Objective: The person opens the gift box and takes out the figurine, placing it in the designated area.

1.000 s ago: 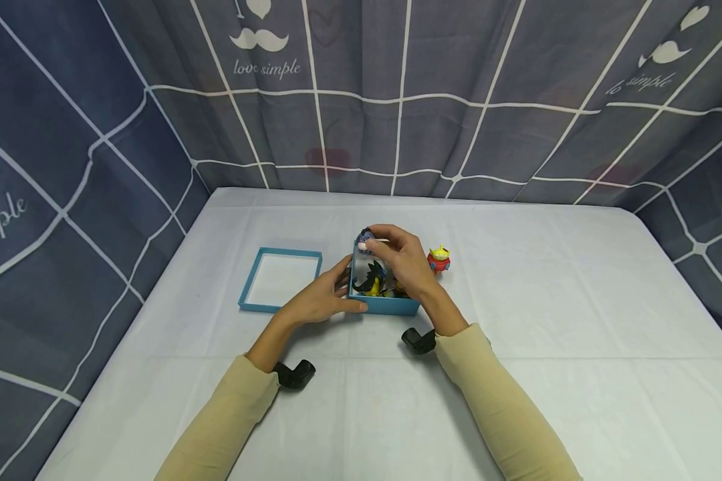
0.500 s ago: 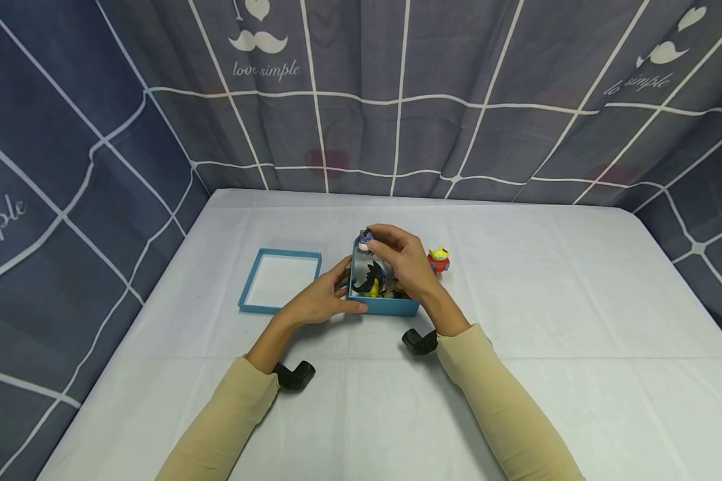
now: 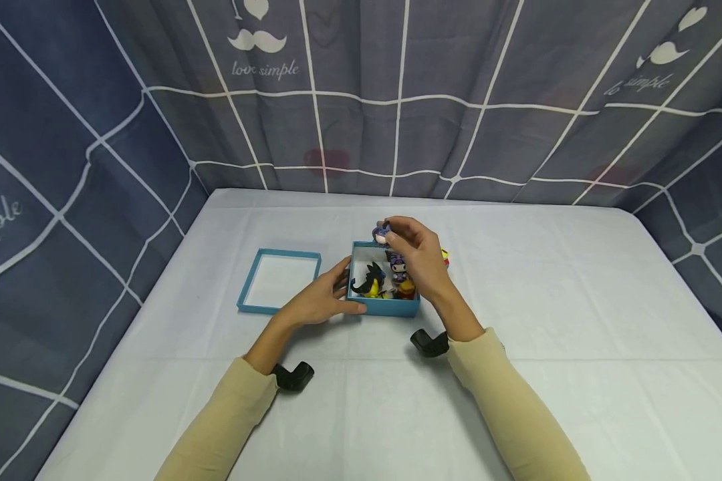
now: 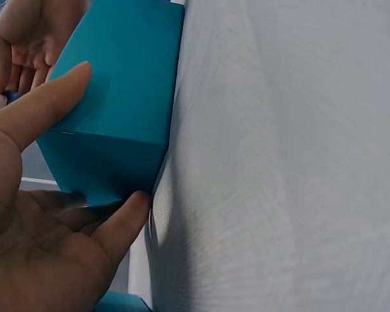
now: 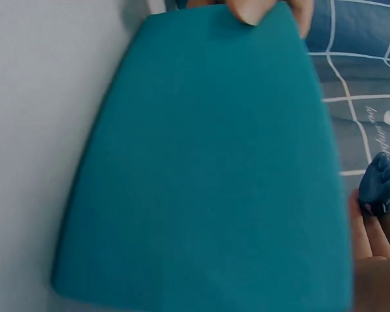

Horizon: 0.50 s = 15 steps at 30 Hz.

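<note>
The right hand is pinching a small, mostly blue figurine between its thumb and nearly closed fingers, holding it just above the far rim of a teal rectangular box on the white-clothed table. The left hand is bracing that box, its fairly straight, parted fingers touching the left side and its thumb resting against the near wall.
</note>
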Tool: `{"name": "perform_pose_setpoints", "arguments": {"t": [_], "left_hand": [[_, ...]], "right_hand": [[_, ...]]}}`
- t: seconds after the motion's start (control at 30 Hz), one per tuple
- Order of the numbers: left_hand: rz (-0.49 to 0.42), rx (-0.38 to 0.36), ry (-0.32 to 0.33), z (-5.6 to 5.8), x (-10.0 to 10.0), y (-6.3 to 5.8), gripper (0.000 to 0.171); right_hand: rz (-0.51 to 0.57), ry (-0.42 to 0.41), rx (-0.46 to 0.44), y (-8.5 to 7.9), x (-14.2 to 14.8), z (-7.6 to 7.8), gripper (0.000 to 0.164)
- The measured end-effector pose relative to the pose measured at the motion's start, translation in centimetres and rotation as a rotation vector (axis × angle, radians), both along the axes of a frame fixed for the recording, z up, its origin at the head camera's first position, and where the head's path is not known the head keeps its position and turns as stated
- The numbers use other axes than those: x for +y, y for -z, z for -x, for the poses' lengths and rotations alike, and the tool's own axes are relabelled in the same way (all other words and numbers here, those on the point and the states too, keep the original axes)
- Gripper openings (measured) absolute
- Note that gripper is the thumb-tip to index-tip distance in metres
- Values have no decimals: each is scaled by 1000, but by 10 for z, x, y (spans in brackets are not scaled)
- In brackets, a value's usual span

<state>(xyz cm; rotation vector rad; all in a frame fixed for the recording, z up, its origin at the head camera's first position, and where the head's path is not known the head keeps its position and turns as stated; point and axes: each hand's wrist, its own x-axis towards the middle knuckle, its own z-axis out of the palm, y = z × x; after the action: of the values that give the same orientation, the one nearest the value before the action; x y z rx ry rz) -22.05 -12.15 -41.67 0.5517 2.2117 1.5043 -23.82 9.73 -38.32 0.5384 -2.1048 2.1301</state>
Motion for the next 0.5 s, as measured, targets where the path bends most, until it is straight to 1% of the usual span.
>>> {"name": "perform_pose_setpoints", "arguments": {"t": [0.07,0.13,0.37,0.5], "left_hand": [[-1,6,2,0,0,0,106],[2,8,3,0,0,0,106],[27,-5,-15,0,0,0,108],[28,-7,-13,0,1,1,108]], "right_hand": [[22,-19,-1,-3,5,-2,32],[20,-36,-2,-5,10,-4,32],[-40,-90,-17,-11,26,-8,34],[-64,-91,4,-13,36,-11,34]]}}
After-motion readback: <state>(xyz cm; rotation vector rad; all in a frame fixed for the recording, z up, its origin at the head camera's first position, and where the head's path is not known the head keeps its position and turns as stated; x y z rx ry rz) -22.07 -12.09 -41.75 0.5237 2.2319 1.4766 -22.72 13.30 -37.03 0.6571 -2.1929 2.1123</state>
